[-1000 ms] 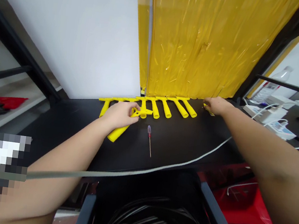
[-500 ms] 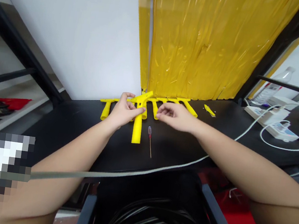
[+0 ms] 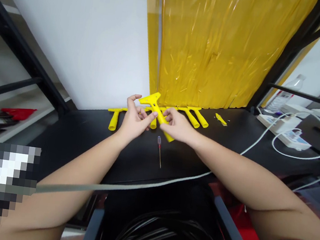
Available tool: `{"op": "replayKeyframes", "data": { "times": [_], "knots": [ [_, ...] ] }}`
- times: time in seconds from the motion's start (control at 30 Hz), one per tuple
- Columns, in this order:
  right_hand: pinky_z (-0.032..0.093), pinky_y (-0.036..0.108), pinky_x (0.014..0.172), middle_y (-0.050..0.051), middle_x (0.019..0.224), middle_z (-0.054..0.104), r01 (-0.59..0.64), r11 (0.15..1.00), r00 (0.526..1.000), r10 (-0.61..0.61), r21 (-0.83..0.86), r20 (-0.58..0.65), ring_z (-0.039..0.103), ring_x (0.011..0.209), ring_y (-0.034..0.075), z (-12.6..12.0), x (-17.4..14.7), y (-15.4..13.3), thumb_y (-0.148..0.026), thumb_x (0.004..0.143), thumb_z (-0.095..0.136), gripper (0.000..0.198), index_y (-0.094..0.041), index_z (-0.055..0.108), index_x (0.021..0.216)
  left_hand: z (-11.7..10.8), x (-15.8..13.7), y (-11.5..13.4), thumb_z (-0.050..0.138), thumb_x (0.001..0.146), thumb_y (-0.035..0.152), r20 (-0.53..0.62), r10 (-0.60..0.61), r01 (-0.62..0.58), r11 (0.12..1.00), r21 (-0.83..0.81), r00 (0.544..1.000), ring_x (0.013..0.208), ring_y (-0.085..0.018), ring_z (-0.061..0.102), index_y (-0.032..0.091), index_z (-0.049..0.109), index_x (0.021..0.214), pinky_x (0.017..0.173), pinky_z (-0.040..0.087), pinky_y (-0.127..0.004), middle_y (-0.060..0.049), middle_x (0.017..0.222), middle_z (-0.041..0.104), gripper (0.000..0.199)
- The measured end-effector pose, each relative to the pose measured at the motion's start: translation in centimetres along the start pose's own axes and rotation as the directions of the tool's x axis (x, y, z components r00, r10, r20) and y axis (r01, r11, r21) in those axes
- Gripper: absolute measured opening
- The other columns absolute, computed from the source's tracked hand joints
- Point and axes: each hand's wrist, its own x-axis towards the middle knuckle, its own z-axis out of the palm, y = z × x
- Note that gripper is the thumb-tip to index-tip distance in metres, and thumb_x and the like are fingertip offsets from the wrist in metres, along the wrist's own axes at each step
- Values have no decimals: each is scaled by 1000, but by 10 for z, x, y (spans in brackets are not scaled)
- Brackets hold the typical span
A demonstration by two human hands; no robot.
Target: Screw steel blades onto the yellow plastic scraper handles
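Note:
Both hands are on a yellow T-shaped scraper handle (image 3: 159,110), held tilted above the table with its head up and left and its grip down and right. My left hand (image 3: 133,119) has its thumb at the neck, index finger raised and other fingers partly hidden behind. Wrapped around the grip is my right hand (image 3: 178,126). Similar yellow handles lie in a row behind, among them a handle at the left (image 3: 113,121) and a pair at the right (image 3: 197,119). A screwdriver (image 3: 159,143) with a clear and red handle lies in front of my hands.
A small yellow cutter-like piece (image 3: 220,119) lies at the right back. White power strips (image 3: 293,139) with cables and a plastic bottle (image 3: 289,93) stand further right. A pale cable (image 3: 139,187) crosses the table's front edge. Yellow plastic curtain (image 3: 215,56) hangs behind.
My right hand has moved left and closed around the grip. The scraper handle has turned from nearly upright to slanting, its lower end swung to the right. The view shifted slightly.

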Motion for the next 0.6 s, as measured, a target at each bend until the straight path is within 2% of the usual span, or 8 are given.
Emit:
{"op": "replayKeyframes", "data": {
  "times": [0.1,0.2,0.27,0.33,0.4,0.47,0.6],
  "knots": [
    [53,32,59,1,85,67,-70,994,995,63,-90,-79,62,62,17,-45,14,24,-27,85,68,25,-23,58,108,-4,-2,2,74,90,37,105,110,-129,973,189,988,48,-10,53,25,32,143,52,42,-23,11,66,52,69],
    [53,32,58,4,85,71,-264,951,945,221,-164,-241,65,61,19,-99,27,57,-26,87,66,30,-20,61,116,-8,-2,-1,68,93,36,187,148,-204,921,331,971,52,-11,50,24,41,141,55,39,-24,11,64,49,56],
    [55,33,65,7,82,73,-407,873,890,314,-268,-330,70,66,22,-131,33,80,-27,87,66,27,-16,67,112,-10,0,-3,66,94,35,205,133,-202,909,366,970,53,-12,49,24,44,140,56,37,-25,11,63,48,52],
    [56,35,73,12,79,74,-505,744,858,382,-436,-342,74,79,28,-155,36,99,-30,89,65,19,-14,74,95,-12,2,-5,65,93,34,215,110,-188,901,390,970,53,-12,48,24,45,139,57,37,-26,11,63,48,51],
    [57,38,78,17,88,77,-558,622,830,423,-549,-365,76,92,33,-167,39,115,-32,88,67,21,-13,78,90,-14,3,-7,65,93,34,225,94,-182,894,410,970,53,-13,49,24,47,137,58,38,-26,10,63,49,49],
    [58,40,83,20,100,79,-594,548,803,452,-589,-390,76,103,37,-170,42,126,-34,86,70,27,-13,80,99,-16,4,-7,65,92,33,235,83,-179,888,423,968,54,-13,49,25,49,134,59,38,-27,10,63,50,46],
    [59,43,91,25,114,77,-620,504,782,464,-602,-417,74,114,39,-165,52,138,-39,87,71,40,-10,79,113,-18,4,-6,64,92,31,254,77,-186,880,438,964,54,-13,50,25,52,130,60,38,-27,10,63,50,40]
  ]
}}
